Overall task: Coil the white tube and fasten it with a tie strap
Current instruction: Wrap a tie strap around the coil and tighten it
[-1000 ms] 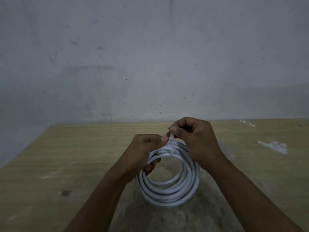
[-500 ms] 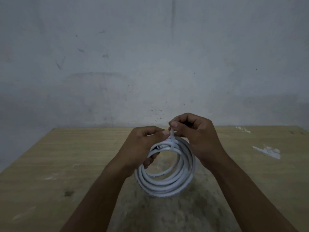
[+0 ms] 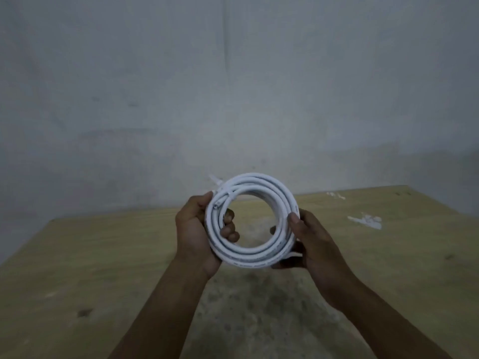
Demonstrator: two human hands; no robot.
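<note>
The white tube (image 3: pixel 261 183) is wound into a round coil of several loops and held upright in the air above the wooden table (image 3: pixel 103 255), its opening facing me. A white tie strap (image 3: pixel 226 190) wraps the loops at the upper left, and its thin tail sticks out up and to the left. My left hand (image 3: pixel 198 234) grips the coil's left side, fingers curled through the opening. My right hand (image 3: pixel 311 242) holds the right and lower side, thumb on the front. A cut tube end shows by my left thumb.
The table runs back to a bare grey wall (image 3: pixel 233 86). White paint smears (image 3: pixel 365 221) mark the table at the right, a dark worn patch (image 3: pixel 254 307) lies under my forearms, and a small dark spot (image 3: pixel 84 312) sits at the left.
The coil has been raised off the table and turned to face me. My right hand let go of the strap tail at the top and moved to the coil's right side.
</note>
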